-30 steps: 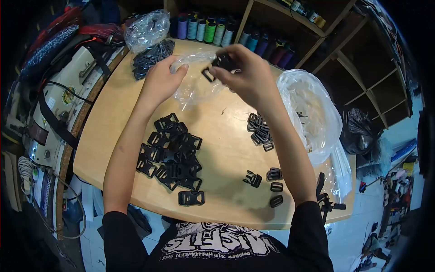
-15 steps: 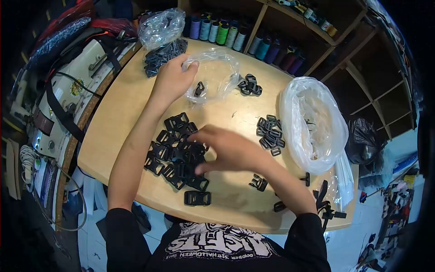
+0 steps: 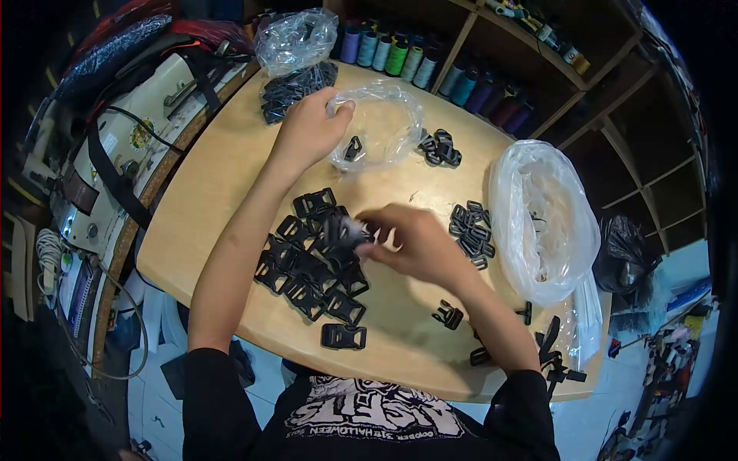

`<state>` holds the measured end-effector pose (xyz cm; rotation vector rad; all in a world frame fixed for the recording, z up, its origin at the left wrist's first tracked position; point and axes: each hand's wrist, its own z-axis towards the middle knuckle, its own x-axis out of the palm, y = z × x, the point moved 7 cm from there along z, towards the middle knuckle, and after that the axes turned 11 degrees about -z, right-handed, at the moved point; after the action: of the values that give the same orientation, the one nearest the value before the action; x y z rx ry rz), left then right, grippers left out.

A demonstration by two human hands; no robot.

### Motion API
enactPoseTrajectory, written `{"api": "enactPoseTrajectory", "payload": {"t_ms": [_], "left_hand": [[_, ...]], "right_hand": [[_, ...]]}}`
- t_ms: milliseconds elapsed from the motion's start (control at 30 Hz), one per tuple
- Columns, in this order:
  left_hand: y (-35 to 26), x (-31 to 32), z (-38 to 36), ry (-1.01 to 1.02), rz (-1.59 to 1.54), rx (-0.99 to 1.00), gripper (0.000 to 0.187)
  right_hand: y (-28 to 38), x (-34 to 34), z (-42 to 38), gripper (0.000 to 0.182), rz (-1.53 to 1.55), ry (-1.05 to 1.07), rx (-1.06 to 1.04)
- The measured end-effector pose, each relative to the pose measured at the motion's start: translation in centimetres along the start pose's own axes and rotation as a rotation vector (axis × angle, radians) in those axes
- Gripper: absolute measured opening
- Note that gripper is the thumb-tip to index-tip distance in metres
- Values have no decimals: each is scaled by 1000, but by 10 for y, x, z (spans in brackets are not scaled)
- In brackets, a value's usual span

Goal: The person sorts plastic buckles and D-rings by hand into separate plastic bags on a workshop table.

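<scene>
My left hand [image 3: 311, 129] pinches the rim of a clear plastic bag [image 3: 416, 115], whose mouth stands open on the table. One small black buckle piece [image 3: 352, 148] shows inside it. Over a heap of black side-release buckles [image 3: 306, 269], my right hand [image 3: 415, 240] has thumb and fingers closed on a black buckle [image 3: 337, 229], smeared by motion. Nearer my body, a single buckle [image 3: 343, 336] lies apart from the heap.
Small black strap sliders [image 3: 471, 228] lie beside a large open plastic bag [image 3: 501, 253] on the right. More black parts [image 3: 440, 149] sit behind the small bag. Thread spools [image 3: 397, 58] line the back; a sewing machine [image 3: 123, 131] stands left.
My right hand, earlier open above the heap, now has a buckle between its fingers. The left hand keeps hold of the bag rim. The whole view has shifted slightly.
</scene>
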<state>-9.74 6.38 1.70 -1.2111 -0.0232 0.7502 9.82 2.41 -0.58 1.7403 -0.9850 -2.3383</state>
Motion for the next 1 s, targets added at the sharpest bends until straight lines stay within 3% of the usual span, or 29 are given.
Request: {"api": "enactPoseTrajectory", "payload": {"t_ms": [133,200,267,367,467,500,600,633,667,700,767,1000], "left_hand": [[2,3,1,32,-4,-46,39],[1,3,0,33,-13,-52,38],[1,5,-1,23,-3,-30,38],[0,7,-2,7,8,5,39],[-1,10,-2,4,31,54,40],[-1,8,-3,-16,57,84,40],[-5,4,-3,-17,43,3,37],[-1,4,-3,-18,46,0,37],[3,4,-1,-14,53,12,38],[5,5,0,-12,57,23,38],[1,4,-2,-15,26,-2,37],[3,5,-1,-14,-29,-24,36]], "right_hand": [[-25,-51,25,40,1,-261,197],[-29,-71,38,44,-141,-297,351],[-29,-79,48,51,-93,-340,370],[-22,-91,61,59,-394,-386,323],[-18,-88,58,54,-288,-513,304],[-10,-81,53,44,-324,-481,234],[19,-21,25,28,42,170,37],[32,2,5,28,-13,337,-88],[51,13,-15,30,26,303,-158],[61,30,-35,35,-81,389,-232],[71,51,-62,42,-279,364,-288],[74,61,-72,43,-267,363,-277]]}}
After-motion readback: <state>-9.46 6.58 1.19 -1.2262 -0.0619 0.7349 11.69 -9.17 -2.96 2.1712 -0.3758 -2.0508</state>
